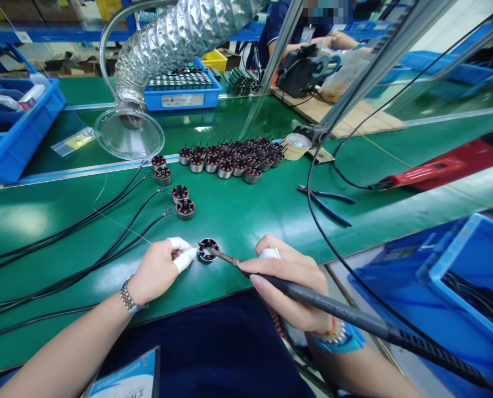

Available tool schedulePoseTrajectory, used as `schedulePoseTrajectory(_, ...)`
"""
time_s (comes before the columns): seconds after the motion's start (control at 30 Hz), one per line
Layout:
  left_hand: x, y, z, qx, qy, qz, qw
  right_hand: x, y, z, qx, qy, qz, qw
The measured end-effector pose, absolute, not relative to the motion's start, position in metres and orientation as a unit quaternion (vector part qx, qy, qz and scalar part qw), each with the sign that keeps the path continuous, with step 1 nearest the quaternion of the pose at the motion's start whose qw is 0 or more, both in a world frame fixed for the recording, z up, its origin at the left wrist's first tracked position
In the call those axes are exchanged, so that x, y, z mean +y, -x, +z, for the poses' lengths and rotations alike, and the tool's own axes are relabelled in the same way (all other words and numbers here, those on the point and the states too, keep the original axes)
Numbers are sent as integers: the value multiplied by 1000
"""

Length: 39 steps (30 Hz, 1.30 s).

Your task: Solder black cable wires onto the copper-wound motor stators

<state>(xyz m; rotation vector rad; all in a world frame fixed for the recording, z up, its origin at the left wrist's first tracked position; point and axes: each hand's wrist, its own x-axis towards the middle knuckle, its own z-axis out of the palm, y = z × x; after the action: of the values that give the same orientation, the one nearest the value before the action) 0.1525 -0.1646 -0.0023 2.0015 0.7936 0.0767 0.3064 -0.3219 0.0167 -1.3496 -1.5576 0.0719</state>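
My right hand grips a black soldering iron like a pen, its tip reaching into a small motor stator on the green bench. At the stator's left edge, my left hand pinches with white-covered fingertips. A thin wire runs into that hand from the upper left; whatever else lies between the fingertips is hidden. A black cable passes under the left wrist. Farther up sit several stators with black cables attached at their left sides.
Many stators stand grouped behind the work spot. A fume extraction hood hangs at the upper left. Blue-handled cutters, a red tool and a small cup lie rightward. Blue bins flank the bench. Another person works beyond.
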Motion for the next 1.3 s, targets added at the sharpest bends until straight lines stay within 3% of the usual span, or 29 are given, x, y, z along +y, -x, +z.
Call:
schedulePoseTrajectory(0.6, -164, -152, -4, 318, -819, 36, 477, -330, -324, 26, -617, 614, -12, 491)
schedulePoseTrajectory(0.93, -156, -150, 4, 283, -827, -7, 487, -311, -492, -16, -488, 747, -265, 366)
schedulePoseTrajectory(1.1, -141, -146, 10, 295, -842, 63, 447, -290, -559, -20, -481, 744, -273, 374)
schedulePoseTrajectory(1.3, -135, -144, 0, 347, -816, 170, 430, -272, -575, -14, -513, 728, -207, 405)
